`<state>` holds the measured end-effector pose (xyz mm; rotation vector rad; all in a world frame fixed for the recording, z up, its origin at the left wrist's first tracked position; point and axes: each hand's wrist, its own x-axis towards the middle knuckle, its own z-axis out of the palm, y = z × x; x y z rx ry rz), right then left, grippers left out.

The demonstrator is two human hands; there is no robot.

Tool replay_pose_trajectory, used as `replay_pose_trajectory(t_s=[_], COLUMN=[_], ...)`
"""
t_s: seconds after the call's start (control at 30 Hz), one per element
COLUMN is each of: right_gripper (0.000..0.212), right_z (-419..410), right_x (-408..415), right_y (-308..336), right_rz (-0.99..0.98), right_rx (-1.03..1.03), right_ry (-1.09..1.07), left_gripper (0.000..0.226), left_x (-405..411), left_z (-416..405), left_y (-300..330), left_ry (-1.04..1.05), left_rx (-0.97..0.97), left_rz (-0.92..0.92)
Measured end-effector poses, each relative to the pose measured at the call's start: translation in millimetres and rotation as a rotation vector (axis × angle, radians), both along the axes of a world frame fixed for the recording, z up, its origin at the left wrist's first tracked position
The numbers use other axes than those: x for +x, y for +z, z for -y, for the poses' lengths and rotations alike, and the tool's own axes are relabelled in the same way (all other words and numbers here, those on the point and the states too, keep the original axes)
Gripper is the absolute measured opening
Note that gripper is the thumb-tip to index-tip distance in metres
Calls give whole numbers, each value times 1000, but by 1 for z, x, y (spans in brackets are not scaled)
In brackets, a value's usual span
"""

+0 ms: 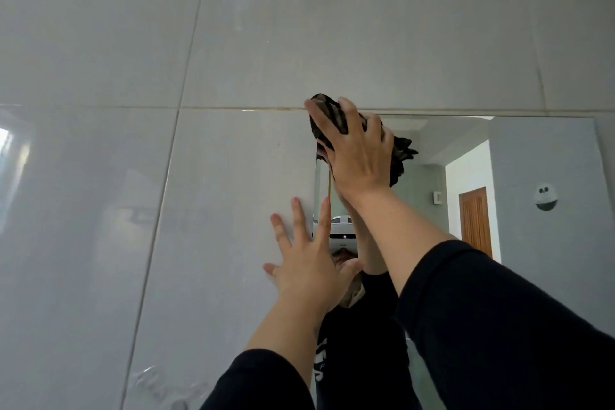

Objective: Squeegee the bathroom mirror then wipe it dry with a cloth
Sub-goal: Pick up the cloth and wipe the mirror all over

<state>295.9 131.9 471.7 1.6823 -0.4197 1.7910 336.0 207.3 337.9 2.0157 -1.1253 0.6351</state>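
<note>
We're in the wipe-dry step: our right hand [357, 151] is clamped on a bunched dark patterned cloth [327, 111], pressing it at the mirror's [539, 156] upper-left corner, mid-frame, w/ part of the cloth over the tile grout line. Our left hand [307, 263] lies flat, fingers spread, holding nothing, on the wall tile [233, 176] just beside the mirror's left edge, lower centre. No squeegee in view, so squeegeeing looks done. Next move probably calls for firm strokes across & down the glass. Lettering on the reflected dark top is too cut off to read; no other labels.
</note>
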Motion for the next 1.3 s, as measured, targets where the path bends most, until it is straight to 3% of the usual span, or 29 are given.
replay_pose_trajectory(t_s=[0.1, 0.23, 0.87, 1.1, 1.3], right_gripper=[53, 47, 56, 62, 60], right_z=[0, 0, 0, 20, 40], right_x=[-3, -8, -10, -28, -52], right_y=[1, 1, 4, 3, 1], right_rz=[-35, -84, -89, -71, -111], right_rx=[-15, 24, 187, 46, 120], right_ry=[-10, -25, -75, -244, -111], left_gripper=[97, 97, 97, 98, 101], left_x=[-1, -1, 3, 1, 0], left_z=[-1, -1, -2, -2, -1], left_y=[1, 1, 1, 0, -2], left_ry=[-6, -15, -29, -20, -5], left_rx=[5, 3, 0, -15, -15], left_rz=[-6, -9, -30, -25, -22])
